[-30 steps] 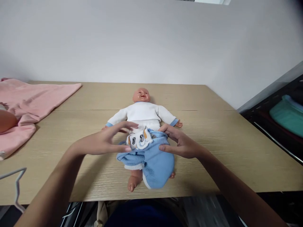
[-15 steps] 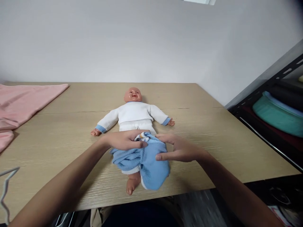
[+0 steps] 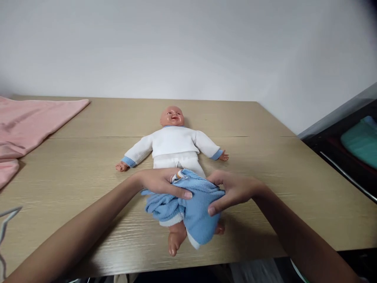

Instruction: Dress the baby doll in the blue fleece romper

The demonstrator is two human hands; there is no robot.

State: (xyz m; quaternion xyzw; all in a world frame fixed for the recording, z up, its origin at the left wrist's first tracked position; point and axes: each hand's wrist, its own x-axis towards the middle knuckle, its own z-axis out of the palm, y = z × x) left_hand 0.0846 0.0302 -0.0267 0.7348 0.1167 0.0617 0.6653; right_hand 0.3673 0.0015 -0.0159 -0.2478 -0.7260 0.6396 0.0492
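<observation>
A baby doll (image 3: 176,140) lies on its back, head away from me, in a white top with blue cuffs and white bottoms. Light blue fleece trousers with white hems (image 3: 200,214) are bunched around its lower legs. Its bare left-side foot (image 3: 176,237) sticks out of one leg opening, and part of the other foot (image 3: 219,228) shows beside the cloth. My left hand (image 3: 163,182) grips the waistband on the left, thumb on top and fingers hidden beneath. On the right, my right hand (image 3: 235,189) holds the waistband between thumb and fingers.
The doll lies on a light wooden table (image 3: 88,173) against a grey-white wall. A pink cloth (image 3: 38,122) is spread at the left, with a bent white wire (image 3: 10,218) nearer me. At the right stands a dark rack (image 3: 332,137) with green fabric (image 3: 362,141).
My right hand has drawn the trousers' right side outward, and the cloth there is more gathered. The doll's second foot now shows. The view has shifted slightly.
</observation>
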